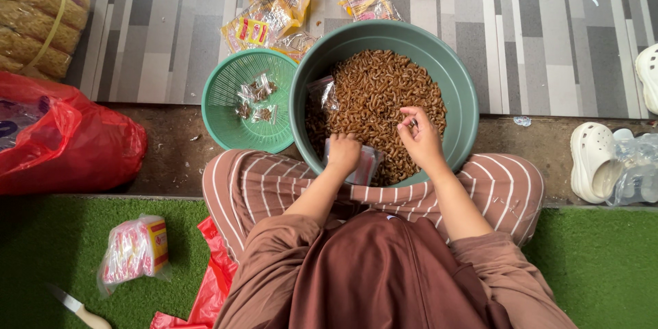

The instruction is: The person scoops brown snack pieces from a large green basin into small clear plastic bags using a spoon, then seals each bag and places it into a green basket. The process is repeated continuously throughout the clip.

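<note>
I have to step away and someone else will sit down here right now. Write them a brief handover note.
Left hand: shut on a small clear bag at the big green basin's near rim.
Right hand: pinching brown curled snacks above the pile.
Done: a few small filled bags lie in the green basket to the left.
Left: the basin is mostly full.

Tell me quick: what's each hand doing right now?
Left hand: closed on a small clear bag in the basin.
Right hand: fingers pinched over the snacks; contents cannot be told.
</note>
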